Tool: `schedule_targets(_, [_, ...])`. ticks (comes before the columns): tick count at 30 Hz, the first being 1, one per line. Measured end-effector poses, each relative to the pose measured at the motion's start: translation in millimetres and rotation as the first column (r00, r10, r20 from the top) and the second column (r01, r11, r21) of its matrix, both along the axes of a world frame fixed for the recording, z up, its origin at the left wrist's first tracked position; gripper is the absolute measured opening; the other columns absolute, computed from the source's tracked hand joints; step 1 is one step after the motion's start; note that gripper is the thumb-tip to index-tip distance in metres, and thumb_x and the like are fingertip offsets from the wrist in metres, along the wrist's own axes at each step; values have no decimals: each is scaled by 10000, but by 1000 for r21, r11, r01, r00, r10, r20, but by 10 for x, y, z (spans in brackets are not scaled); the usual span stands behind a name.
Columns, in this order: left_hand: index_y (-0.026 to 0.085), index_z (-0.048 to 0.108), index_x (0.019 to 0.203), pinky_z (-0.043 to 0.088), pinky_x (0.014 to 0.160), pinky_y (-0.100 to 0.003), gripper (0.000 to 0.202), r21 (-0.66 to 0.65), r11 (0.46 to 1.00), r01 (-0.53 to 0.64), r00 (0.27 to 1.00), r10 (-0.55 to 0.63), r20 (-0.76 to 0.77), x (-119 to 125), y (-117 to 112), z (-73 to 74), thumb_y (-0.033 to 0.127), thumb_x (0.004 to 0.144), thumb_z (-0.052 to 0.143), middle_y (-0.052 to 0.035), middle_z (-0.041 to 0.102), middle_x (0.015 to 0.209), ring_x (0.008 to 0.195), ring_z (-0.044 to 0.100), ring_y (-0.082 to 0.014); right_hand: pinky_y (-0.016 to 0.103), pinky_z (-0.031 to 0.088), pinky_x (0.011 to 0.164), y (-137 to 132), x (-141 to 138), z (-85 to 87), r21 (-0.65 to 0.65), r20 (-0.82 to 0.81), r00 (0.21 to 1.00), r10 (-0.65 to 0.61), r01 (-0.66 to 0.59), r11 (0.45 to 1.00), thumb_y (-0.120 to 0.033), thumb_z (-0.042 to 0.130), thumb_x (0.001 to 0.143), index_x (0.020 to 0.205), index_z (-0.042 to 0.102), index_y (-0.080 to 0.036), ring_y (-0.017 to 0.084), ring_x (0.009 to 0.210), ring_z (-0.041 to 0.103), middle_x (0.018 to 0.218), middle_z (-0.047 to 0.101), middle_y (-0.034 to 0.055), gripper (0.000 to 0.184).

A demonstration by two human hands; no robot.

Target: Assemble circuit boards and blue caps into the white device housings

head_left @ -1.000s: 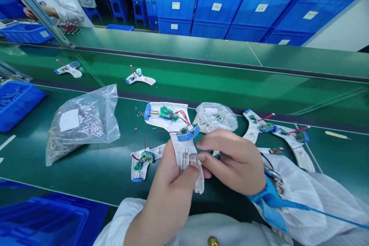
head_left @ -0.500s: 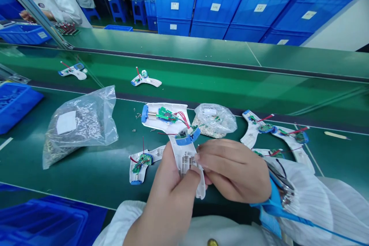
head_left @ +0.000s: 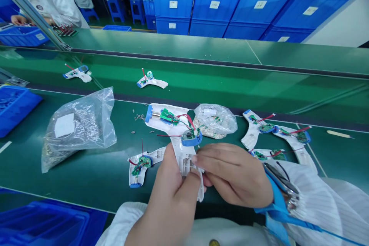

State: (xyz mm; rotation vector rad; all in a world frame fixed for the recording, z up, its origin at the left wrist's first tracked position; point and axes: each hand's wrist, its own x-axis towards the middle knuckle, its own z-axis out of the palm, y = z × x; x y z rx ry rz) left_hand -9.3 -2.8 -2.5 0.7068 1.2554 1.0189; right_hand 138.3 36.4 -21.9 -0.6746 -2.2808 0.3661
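Held just below the middle of the view, the white housing (head_left: 181, 150) was gripped by the left hand (head_left: 174, 190), thumb across its handle. The right hand (head_left: 235, 175) had its fingers drawn narrowly together against the handle; whether they pinched anything could not be told. Clocked from the housing, a small bag (head_left: 215, 125) crowded in between one and two o'clock, and more opened housings (head_left: 253, 132) lay toward three, partly behind the right hand. A wired housing (head_left: 137, 171) lay near the left hand between eight and nine, loose screws (head_left: 140, 117) at ten, and a bulky clear bag (head_left: 86, 127) beyond, between nine and ten. The tabletop's (head_left: 86, 177) near edge slanted past seven to eight; its far edge met the green belt (head_left: 207, 84) at twelve. Broad green surface separated the bulky bag from that near edge.
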Motion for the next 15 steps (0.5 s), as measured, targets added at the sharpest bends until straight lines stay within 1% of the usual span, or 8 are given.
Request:
schedule_targets(3, [217,572,922,442,566,-256,211,40,998,55,995,-51,-82,-11,35,21,114,739,563,10,610,683,583,546,-144,274,529,745,-36,1,-2,8,-2,1000,-19,20,1000,-52,450,772,1059,560,-162,155,848,639,898,686,79,327])
schedule_targets(5, [222,558,906,447,587,-240,185,81,993,85,989,-74,-130,-16,61,35,112,761,528,12,621,720,615,556,-136,281,533,732,-37,25,7,-19,9,1000,-15,15,1000,-49,450,768,1063,566,-152,169,860,643,907,688,90,333])
schedule_targets(7, [232,547,946,456,594,-232,197,49,994,100,987,-93,-135,-22,77,52,136,782,494,8,636,760,652,576,-136,255,534,712,13,72,14,-120,-9,999,35,-36,992,-39,449,768,1039,583,-156,160,851,650,905,691,85,324])
schedule_targets(9, [238,537,1010,462,578,-234,251,-47,994,95,988,-99,-117,-27,78,75,155,782,477,1,647,738,656,600,-149,221,528,681,134,125,12,-316,-122,993,2,-40,948,-57,460,795,946,610,-173,134,781,656,844,689,60,243])
schedule_targets(11, [223,537,1030,455,543,-241,279,-132,986,98,985,-115,-128,-32,72,102,172,763,477,-12,655,663,620,609,-167,221,521,651,317,152,11,-568,-273,945,-177,-10,823,-150,491,835,887,610,-178,121,714,648,811,669,46,132])
schedule_targets(13, [208,556,1024,444,529,-248,297,-156,979,130,978,-153,-143,-36,73,124,189,733,498,-26,658,595,574,594,-174,232,506,604,520,132,23,-771,-324,877,-354,-27,637,-294,515,844,937,590,-178,122,683,627,836,643,43,166])
schedule_targets(14, [207,566,1037,437,523,-250,320,-159,974,160,972,-184,-146,-37,78,129,198,722,508,-27,656,566,542,578,-172,229,491,578,614,103,36,-829,-316,880,-354,-74,554,-358,536,826,956,580,-172,120,673,612,842,630,39,231])
schedule_targets(15, [212,573,1060,432,519,-253,352,-160,969,189,966,-213,-147,-36,87,129,206,713,518,-25,653,547,514,563,-167,218,469,546,696,67,48,-868,-297,907,-298,-127,481,-408,565,797,938,577,-161,112,641,590,807,616,26,285])
